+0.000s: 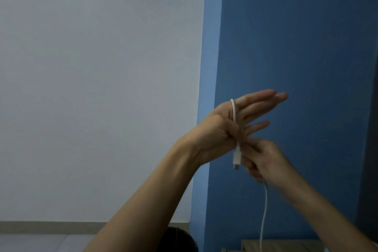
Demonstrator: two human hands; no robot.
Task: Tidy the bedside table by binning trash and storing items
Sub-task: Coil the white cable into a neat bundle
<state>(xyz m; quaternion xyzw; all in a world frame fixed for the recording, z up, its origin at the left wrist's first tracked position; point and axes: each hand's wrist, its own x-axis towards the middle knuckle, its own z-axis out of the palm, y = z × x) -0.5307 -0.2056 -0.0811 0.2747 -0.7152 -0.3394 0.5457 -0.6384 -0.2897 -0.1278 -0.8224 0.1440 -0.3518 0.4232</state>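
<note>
Two hands wrapping a white cable

Two bare forearms rise from the near edge. Low at near right, a strip of pale wooden table (pixel 286 246) shows, beside a dark bin (pixel 180 239). The right hand (pixel 263 159) is closed, pinching the white cable (pixel 265 206), which hangs down toward the table. The left hand (pixel 235 122) is open, fingers straight, cable looped around it. Beyond are grey and blue walls.

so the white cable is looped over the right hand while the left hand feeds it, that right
Not quite: the head view shows the white cable looped over the flat, open left hand, while the right hand feeds it. The rest of the cable hangs down below the right hand.
</note>
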